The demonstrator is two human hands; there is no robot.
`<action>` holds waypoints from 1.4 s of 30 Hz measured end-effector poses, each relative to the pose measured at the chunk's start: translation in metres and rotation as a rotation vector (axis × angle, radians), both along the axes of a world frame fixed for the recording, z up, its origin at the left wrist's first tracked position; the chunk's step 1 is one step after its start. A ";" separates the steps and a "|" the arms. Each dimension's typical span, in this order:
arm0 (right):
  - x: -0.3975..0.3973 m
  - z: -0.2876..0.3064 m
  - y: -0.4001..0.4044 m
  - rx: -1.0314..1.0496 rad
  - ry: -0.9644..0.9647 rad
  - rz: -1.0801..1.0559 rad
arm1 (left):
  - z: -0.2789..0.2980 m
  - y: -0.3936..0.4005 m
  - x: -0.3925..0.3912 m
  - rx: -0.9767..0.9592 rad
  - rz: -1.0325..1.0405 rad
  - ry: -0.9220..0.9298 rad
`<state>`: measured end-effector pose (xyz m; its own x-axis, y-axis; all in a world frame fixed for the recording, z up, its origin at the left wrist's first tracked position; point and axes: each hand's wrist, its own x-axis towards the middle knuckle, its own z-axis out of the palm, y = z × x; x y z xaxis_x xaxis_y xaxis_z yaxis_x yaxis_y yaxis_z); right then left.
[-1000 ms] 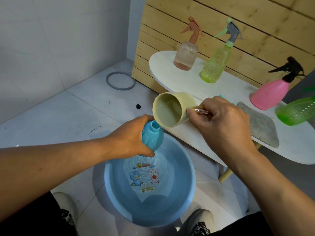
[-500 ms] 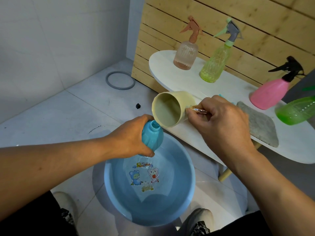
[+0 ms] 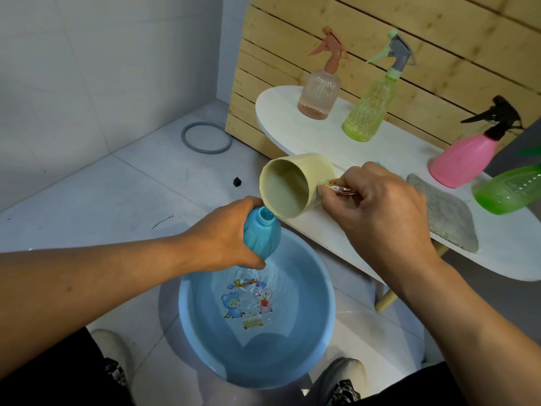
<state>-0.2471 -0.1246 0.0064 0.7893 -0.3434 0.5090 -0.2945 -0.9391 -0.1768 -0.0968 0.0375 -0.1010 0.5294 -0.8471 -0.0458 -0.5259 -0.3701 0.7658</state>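
Note:
My left hand [image 3: 227, 235] grips a small blue bottle [image 3: 262, 234] with no cap, its open neck pointing up and right, held over a blue basin [image 3: 319, 326] on the floor. My right hand [image 3: 377, 209] pinches the shiny handle of a pale yellow cup [image 3: 292, 186], tipped on its side with its rim right above the bottle's neck. The cup's inside looks empty. The basin holds shallow, rippling water over a cartoon print.
A white oval table [image 3: 389, 159] at right carries a peach spray bottle [image 3: 320, 86], a yellow-green one [image 3: 371, 104], a pink one [image 3: 465, 156], a green one [image 3: 509, 189] and a grey cloth [image 3: 442, 215]. A grey ring [image 3: 206, 137] lies on the tiled floor by the wooden slat wall.
The cup and bottle stay almost in place; the bottle's open neck now shows more plainly under the cup's rim. The water in the basin keeps rippling.

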 end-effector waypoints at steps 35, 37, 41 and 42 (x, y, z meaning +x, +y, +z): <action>-0.001 0.001 0.004 -0.182 0.003 0.033 | 0.001 0.000 -0.001 0.035 0.011 -0.010; -0.001 0.000 0.003 -0.195 0.004 0.032 | 0.001 0.000 -0.001 0.038 0.010 -0.017; -0.001 0.000 0.003 -0.211 -0.005 0.032 | 0.001 0.000 -0.001 0.032 0.005 -0.014; -0.001 -0.001 0.003 -0.216 -0.005 0.033 | 0.001 0.000 -0.001 0.029 0.004 -0.010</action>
<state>-0.2477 -0.1213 0.0057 0.7953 -0.1997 0.5723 -0.2626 -0.9645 0.0285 -0.0979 0.0378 -0.0997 0.5335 -0.8433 -0.0652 -0.5320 -0.3945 0.7492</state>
